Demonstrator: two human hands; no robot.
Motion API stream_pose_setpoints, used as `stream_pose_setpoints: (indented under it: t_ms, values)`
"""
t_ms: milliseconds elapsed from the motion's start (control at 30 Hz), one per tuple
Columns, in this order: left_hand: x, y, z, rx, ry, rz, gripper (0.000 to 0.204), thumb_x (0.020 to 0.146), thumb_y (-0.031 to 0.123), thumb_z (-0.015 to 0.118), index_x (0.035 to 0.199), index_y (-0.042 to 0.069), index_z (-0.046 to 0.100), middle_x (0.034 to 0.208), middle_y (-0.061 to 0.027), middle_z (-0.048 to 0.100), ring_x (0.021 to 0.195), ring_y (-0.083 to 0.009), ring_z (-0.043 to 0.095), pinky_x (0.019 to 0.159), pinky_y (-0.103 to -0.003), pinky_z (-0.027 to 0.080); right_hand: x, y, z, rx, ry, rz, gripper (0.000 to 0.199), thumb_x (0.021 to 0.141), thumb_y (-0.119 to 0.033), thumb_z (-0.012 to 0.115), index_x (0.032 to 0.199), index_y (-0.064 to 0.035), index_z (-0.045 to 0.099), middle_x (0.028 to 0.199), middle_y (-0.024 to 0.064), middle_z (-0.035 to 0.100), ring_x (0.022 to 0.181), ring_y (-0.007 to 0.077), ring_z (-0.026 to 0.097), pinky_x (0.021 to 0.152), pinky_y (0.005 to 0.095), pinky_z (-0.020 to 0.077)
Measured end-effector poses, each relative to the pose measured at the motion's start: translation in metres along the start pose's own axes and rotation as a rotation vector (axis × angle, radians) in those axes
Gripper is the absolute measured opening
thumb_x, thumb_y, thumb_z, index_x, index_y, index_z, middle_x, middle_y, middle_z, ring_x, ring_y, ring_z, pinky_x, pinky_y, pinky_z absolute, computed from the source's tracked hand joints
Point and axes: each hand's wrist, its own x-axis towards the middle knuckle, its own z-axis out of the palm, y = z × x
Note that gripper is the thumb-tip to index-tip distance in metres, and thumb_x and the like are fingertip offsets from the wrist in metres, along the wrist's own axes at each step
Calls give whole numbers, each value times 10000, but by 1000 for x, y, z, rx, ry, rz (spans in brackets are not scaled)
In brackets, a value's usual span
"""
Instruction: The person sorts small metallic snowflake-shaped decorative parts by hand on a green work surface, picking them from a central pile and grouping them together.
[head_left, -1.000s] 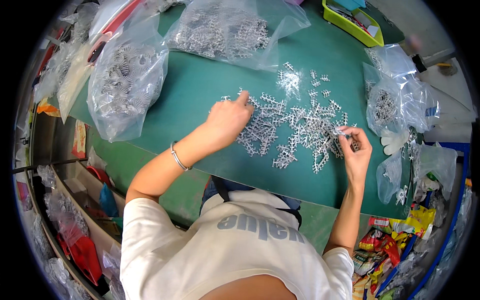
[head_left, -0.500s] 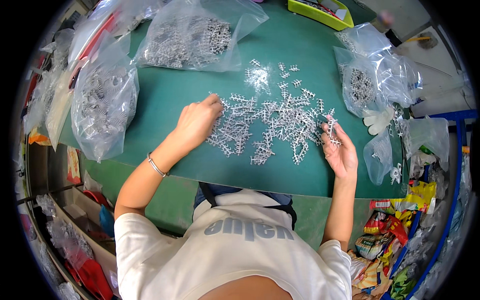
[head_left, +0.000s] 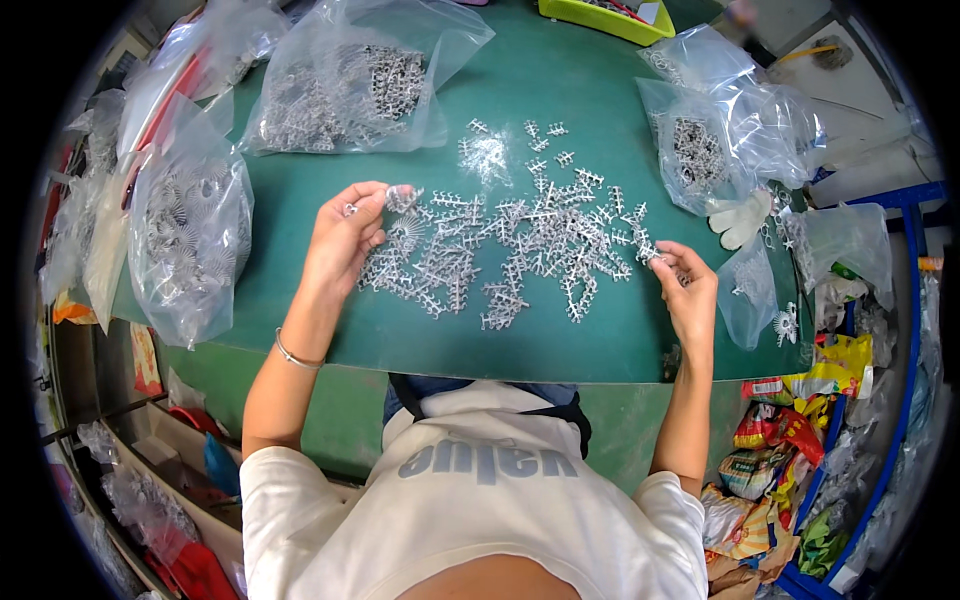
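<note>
A green table (head_left: 300, 200) fills the frame. Mid-frame lies a pile of silver metal parts (head_left: 510, 245). The left hand (head_left: 345, 240) pinches one piece at its left edge; the right hand (head_left: 688, 285) grips another at its right edge.

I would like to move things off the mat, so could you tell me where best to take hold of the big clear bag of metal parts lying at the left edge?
Probably grip the clear bag at its loose upper end, coming from above: the parts sag into the lower belly, leaving slack film to pinch there.
</note>
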Motion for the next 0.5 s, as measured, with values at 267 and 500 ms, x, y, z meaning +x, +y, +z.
stream_pose_setpoints:
  t_ms: [267,500]
  values:
    - [-8,-8,16,306,156,123,173,824,14,580,997,0,572,919,-55,605,535,-29,397,480,-172,364,-2,10,-5,-93,32,137,354,852,-245,597,629,29,572,498,-9,483,459,51,392,439,239,299]
    - [-23,-16,25,1246,26,523,262,728,54,679,977,46,600,918,-103,574,753,-256,592,640,-338,461,-6,22,-15,29,7,54,193,818,-136,623,738,38,646,529,46,545,489,70,443,470,245,354]
